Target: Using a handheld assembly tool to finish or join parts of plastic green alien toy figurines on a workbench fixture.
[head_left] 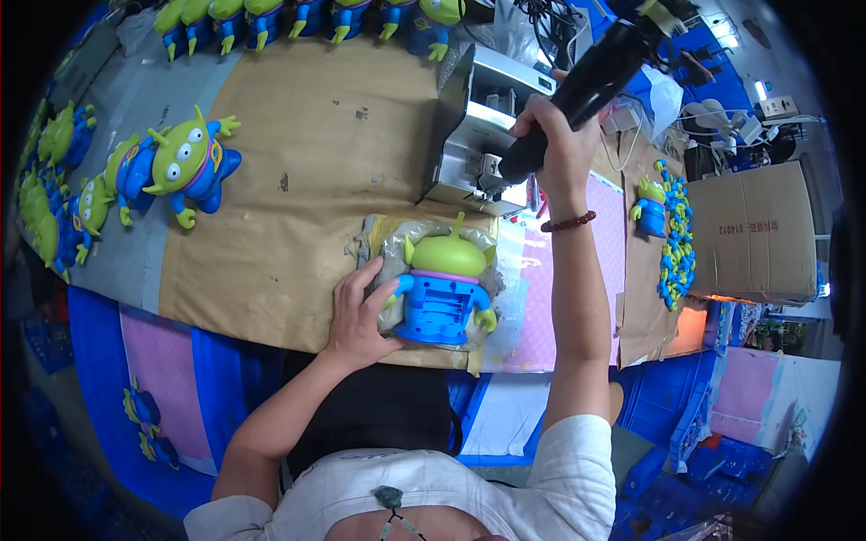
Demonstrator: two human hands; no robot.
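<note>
A green and blue three-eyed alien toy [440, 302] lies face down on a padded, plastic-covered patch [388, 239] at the table's front edge. Its blue back shows an uncovered battery compartment. My left hand [365, 311] grips the toy by its left side, with the fingers over the arm. Up and to the right, my right hand [564, 144] is wrapped around a black electric screwdriver [603, 74]. The tool slants down to the left, its lower end at the front of a silver and black screw feeder [465, 135]. Its tip is too small to make out.
Alien toys [189, 167] stand at the left, and a row of them [338, 18] lines the far edge. Small blue and green pieces [677, 243] lie beside one toy [649, 207] at the right, near a cardboard box [758, 233]. Cables [550, 22] hang behind the feeder.
</note>
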